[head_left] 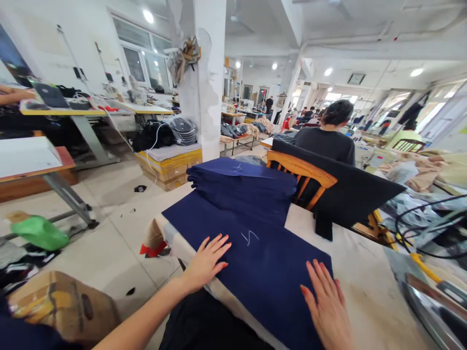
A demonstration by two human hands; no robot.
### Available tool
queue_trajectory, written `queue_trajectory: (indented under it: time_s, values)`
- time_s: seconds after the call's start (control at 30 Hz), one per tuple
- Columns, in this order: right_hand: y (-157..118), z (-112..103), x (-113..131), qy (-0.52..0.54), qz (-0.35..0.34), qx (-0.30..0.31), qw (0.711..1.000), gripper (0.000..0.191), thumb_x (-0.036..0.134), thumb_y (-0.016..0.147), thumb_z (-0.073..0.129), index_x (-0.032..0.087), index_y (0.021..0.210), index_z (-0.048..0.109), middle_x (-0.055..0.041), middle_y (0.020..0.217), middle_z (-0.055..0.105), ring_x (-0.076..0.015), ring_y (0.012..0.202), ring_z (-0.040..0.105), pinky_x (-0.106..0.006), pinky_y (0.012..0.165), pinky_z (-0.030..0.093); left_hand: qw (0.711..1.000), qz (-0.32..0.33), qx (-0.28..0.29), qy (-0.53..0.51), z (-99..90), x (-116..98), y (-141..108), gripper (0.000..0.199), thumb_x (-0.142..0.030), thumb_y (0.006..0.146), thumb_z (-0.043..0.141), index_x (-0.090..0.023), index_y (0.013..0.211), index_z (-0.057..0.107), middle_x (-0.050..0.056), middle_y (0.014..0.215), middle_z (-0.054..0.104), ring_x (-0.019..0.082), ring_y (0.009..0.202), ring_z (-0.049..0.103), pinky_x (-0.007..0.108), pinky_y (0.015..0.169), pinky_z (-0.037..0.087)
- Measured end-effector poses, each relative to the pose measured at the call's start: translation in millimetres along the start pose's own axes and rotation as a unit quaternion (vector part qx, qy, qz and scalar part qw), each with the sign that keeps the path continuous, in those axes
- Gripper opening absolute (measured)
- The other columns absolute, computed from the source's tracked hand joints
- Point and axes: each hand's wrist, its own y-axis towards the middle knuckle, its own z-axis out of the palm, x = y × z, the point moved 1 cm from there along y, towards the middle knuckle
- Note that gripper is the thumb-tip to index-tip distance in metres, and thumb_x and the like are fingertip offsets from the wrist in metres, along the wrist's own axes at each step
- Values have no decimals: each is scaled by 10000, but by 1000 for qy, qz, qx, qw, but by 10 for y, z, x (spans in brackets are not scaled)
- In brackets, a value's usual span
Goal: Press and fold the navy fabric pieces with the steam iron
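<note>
A navy blue fabric piece (255,272) with a white chalk mark lies flat across the pale-covered table in front of me. My left hand (205,262) rests on its left edge, fingers stretched out. On the right edge lies my right hand (326,304), also flat with the fingers extended. Neither hand grips anything. Just beyond, a folded stack of navy fabric (241,187) with another chalk mark on top overlaps the far part of the piece.
A dark phone (323,228) lies right of the fabric. An iron (434,311) and black cables (416,228) are at the right edge. A wooden chair (310,170) draped with black cloth stands beyond, behind a seated person (326,133). A cardboard box (62,306) sits on the floor at left.
</note>
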Motion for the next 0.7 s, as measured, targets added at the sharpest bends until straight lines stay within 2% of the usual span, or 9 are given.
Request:
queue_trajectory:
  time_s: [0.1, 0.17, 0.23, 0.3, 0.4, 0.5, 0.57, 0.63, 0.7]
  values:
    - [78, 315, -61, -49, -7, 60, 997, 621, 578, 844, 398, 249, 1370, 404, -103, 1412, 402, -343, 1262, 406, -667, 982, 296, 998, -17, 17, 56, 121, 82, 54, 553, -457, 899, 474, -299, 1408, 327, 64, 1486, 285, 277, 1378, 227, 540, 1114, 101]
    - [16, 400, -155, -22, 10, 90, 996, 634, 585, 827, 422, 245, 1362, 417, -100, 1416, 394, -339, 1267, 398, -661, 999, 281, 998, -18, 24, 61, 133, 129, 45, 561, -474, 900, 462, -302, 1413, 313, 60, 1490, 278, 274, 1381, 218, 531, 1116, 93]
    - [-34, 358, -253, 57, 52, 97, 992, 610, 561, 833, 426, 223, 1340, 445, -98, 1398, 427, -316, 1271, 399, -611, 1030, 289, 998, -17, 25, 53, 98, 129, 23, 548, -472, 898, 467, -288, 1399, 345, 64, 1475, 312, 272, 1375, 235, 525, 1115, 112]
    - [-55, 222, -348, 151, 128, 72, 977, 572, 541, 847, 415, 177, 1281, 497, -125, 1313, 523, -289, 1187, 502, -507, 983, 410, 999, -6, 23, 30, 45, 30, 15, 499, -443, 903, 473, -268, 1365, 402, 70, 1436, 384, 255, 1344, 306, 508, 1116, 134]
    - [-103, -68, -478, 206, 217, 29, 954, 517, 547, 860, 392, 129, 1105, 574, -154, 1065, 655, -238, 874, 662, -337, 732, 549, 996, 73, 39, -33, 17, -366, 49, 399, -394, 906, 493, -250, 1278, 486, 66, 1336, 505, 205, 1238, 442, 432, 1114, 184]
    - [-237, -373, -525, 210, 193, 62, 956, 388, 520, 861, 428, 182, 884, 618, -78, 848, 670, -183, 717, 646, -278, 663, 527, 965, 224, 91, -96, 110, -959, 101, 383, -394, 883, 541, -242, 1232, 502, 43, 1251, 564, 181, 1148, 493, 362, 1084, 226]
    - [-361, -541, -485, 227, 146, 114, 956, 297, 496, 819, 526, 220, 783, 630, -42, 824, 661, -179, 779, 632, -275, 732, 511, 942, 296, 113, -108, 226, -1316, 132, 436, -399, 858, 578, -228, 1247, 477, 45, 1239, 563, 188, 1121, 490, 342, 1045, 257]
    - [-497, -638, -418, 225, 78, 171, 956, 272, 498, 714, 657, 253, 832, 670, -45, 947, 672, -218, 936, 613, -312, 831, 492, 939, 313, 104, -93, 354, -1556, 167, 389, -362, 864, 577, -228, 1218, 491, 42, 1203, 576, 194, 1077, 494, 343, 987, 288]
    - [-638, -636, -389, 165, -2, 205, 965, 506, 486, 598, 750, 284, 1054, 663, -72, 1147, 635, -282, 1082, 563, -384, 901, 472, 947, 304, 79, -70, 467, -1670, 197, 236, -312, 897, 528, -245, 1123, 544, 23, 1119, 608, 184, 1002, 508, 345, 916, 310]
